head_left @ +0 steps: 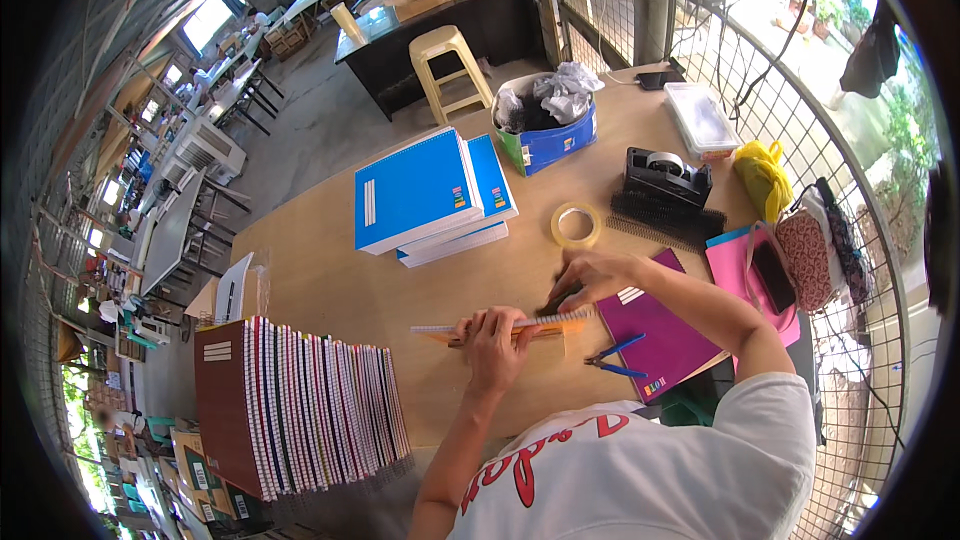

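Observation:
An orange notebook (550, 326) stands on its edge at the near middle of the table, its row of binding holes facing up. My left hand (493, 345) is closed around it. At its right end my right hand (598, 275) is bent with fingers pinched together, next to the binding edge. Something dark shows under those fingers, too hidden to name. Right of the notebook lies a purple notebook (655, 325), with blue-handled pliers (617, 357) at its left edge. A roll of clear yellowish tape (575, 225) lies just beyond my right hand.
Blue notebooks (415, 190) are piled at the far left. A long stack of spiral notebooks (320, 410) stands near left. Black binding coils (665, 220) lie by a tape dispenser (667, 178). Behind are a bin of crumpled plastic (548, 125) and a lidded clear box (702, 120). A phone (773, 275) lies at right.

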Demonstrator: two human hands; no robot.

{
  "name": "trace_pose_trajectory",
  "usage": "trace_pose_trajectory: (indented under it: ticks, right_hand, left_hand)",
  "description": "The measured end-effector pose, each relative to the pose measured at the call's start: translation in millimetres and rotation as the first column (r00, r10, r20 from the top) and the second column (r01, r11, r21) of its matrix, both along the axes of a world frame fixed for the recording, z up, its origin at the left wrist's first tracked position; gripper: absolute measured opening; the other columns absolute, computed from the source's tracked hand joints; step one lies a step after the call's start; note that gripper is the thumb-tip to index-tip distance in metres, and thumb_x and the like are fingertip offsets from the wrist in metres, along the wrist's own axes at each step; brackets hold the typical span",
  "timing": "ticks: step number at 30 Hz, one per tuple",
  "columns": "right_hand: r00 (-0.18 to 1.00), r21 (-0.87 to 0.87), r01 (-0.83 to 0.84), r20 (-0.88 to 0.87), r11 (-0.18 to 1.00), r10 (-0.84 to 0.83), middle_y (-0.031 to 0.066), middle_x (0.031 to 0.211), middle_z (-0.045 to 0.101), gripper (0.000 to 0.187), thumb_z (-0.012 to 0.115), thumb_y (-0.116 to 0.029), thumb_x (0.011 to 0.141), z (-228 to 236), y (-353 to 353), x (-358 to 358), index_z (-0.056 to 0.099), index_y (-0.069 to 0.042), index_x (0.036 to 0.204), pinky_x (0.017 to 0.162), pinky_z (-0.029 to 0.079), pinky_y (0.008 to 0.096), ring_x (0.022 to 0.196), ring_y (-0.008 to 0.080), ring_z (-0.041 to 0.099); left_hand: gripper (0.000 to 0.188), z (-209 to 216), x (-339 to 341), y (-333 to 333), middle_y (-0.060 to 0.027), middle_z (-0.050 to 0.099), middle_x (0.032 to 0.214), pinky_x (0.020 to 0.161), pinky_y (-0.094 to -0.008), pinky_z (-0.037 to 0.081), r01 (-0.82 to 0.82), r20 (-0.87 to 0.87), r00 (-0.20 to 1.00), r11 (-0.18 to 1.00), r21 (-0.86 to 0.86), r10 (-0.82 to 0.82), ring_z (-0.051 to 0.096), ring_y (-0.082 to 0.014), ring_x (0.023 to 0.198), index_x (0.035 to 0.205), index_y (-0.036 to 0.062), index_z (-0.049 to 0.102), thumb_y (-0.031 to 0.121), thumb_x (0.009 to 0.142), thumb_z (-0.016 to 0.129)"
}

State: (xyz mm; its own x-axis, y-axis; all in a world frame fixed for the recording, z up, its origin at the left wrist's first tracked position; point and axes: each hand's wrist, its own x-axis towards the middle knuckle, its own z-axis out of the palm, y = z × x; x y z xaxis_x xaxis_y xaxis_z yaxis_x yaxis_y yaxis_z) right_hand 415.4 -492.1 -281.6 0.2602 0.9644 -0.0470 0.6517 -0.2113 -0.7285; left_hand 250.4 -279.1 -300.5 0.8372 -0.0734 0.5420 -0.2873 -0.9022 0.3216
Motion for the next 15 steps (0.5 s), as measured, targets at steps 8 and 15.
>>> trace_pose_trajectory:
  ticks: [8, 15]
  right_hand:
    - [0.989, 0.004, 0.116, -0.091, 0.993, -0.115, 0.0189, 0.121, 0.063, 0.061, 0.066, -0.053, 0.086, -5.1, 5.2, 7.1, 0.070, -0.005, 0.123, 0.098, 0.043, 0.0394, 0.111, 0.0316, 0.056]
    - [0.946, 0.003, 0.087, -0.315, 0.996, -0.081, 0.0180, 0.121, 0.064, 0.054, 0.063, -0.049, 0.089, 11.5, 12.1, 7.2, 0.072, -0.006, 0.120, 0.097, 0.045, 0.0394, 0.110, 0.0304, 0.056]
  left_hand:
    - [0.049, -14.1, 1.7, 1.4, 0.0011, 0.065, 0.092, 0.088, -0.0429, 0.033, -0.027, 0.015, 0.999, 0.988, -0.155, 0.030, 0.059, -0.0203, 0.083, 0.108, 0.0115, 0.059, 0.045, 0.079, 0.080]
    - [0.058, 9.9, -5.5, 23.8, -0.0128, 0.058, 0.120, 0.099, -0.0448, 0.030, -0.173, 0.076, 0.983, 0.980, 0.098, 0.166, 0.051, -0.0282, 0.116, 0.104, 0.0111, 0.060, 0.055, 0.074, 0.083]
